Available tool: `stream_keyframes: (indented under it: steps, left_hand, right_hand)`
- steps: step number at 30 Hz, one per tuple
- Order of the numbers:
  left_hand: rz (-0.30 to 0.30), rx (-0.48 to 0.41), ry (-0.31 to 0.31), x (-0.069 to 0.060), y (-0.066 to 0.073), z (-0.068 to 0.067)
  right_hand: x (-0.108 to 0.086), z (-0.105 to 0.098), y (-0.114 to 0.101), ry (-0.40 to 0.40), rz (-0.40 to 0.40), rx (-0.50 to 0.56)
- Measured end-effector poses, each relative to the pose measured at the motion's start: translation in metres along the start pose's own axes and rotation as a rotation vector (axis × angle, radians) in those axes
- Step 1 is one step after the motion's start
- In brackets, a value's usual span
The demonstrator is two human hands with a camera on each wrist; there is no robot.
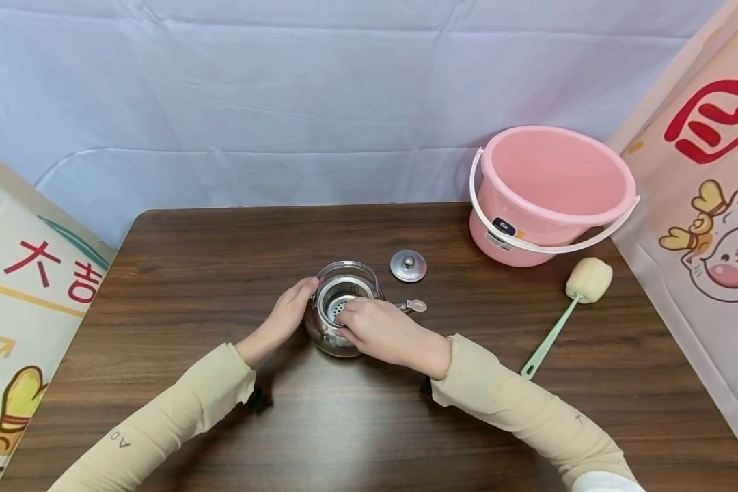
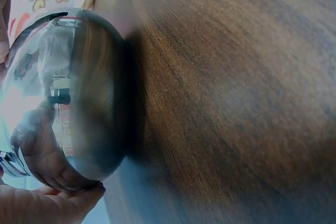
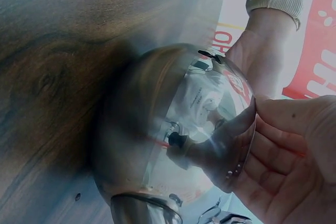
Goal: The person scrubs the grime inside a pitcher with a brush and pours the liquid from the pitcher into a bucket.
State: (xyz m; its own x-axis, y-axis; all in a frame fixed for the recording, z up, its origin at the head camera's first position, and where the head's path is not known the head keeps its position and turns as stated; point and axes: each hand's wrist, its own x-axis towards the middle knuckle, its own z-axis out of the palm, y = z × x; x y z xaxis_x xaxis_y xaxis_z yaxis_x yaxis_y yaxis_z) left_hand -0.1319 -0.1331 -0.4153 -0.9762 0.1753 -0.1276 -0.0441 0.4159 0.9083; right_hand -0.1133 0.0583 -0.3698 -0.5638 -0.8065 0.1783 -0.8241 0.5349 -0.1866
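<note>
A shiny metal teapot (image 1: pixel 332 340) stands on the table with its hoop handle (image 1: pixel 346 264) raised. Inside its mouth sits a perforated metal strainer (image 1: pixel 339 307). My left hand (image 1: pixel 285 316) rests against the pot's left side with fairly straight fingers; in the left wrist view its fingers (image 2: pixel 58 203) touch the polished wall. My right hand (image 1: pixel 389 329) reaches over the mouth from the right and pinches the strainer's near rim. In the right wrist view, thumb and fingers (image 3: pixel 286 115) meet at the rim, where the grip is partly hidden. The spout points right, with a pale pink tip (image 1: pixel 416 305).
A round metal lid (image 1: pixel 408 266) with a knob lies behind and right of the pot. A pink bucket (image 1: pixel 488 191) with a white handle stands at the back right. Before it lies a sponge brush (image 1: pixel 589 280) with a green handle. Cloth (image 1: pixel 295 102) hangs behind the table.
</note>
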Motion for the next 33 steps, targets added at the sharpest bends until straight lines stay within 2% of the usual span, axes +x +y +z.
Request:
stream_keyframes:
  steps: [9, 22, 33]
  left_hand:
    - [-0.02, 0.026, 0.012, -0.0004, 0.002, -0.0006]
    - [-0.022, 0.016, 0.004, -0.0001, 0.0023, -0.0007]
    - [-0.024, 0.006, 0.002, 0.0003, 0.0006, -0.0005]
  right_hand:
    - [0.0006, -0.0004, -0.0002, 0.007, -0.001, -0.011]
    - [0.0024, -0.0033, 0.0011, 0.021, -0.018, 0.014]
    - [0.0028, -0.0031, 0.0003, 0.05, -0.042, -0.066]
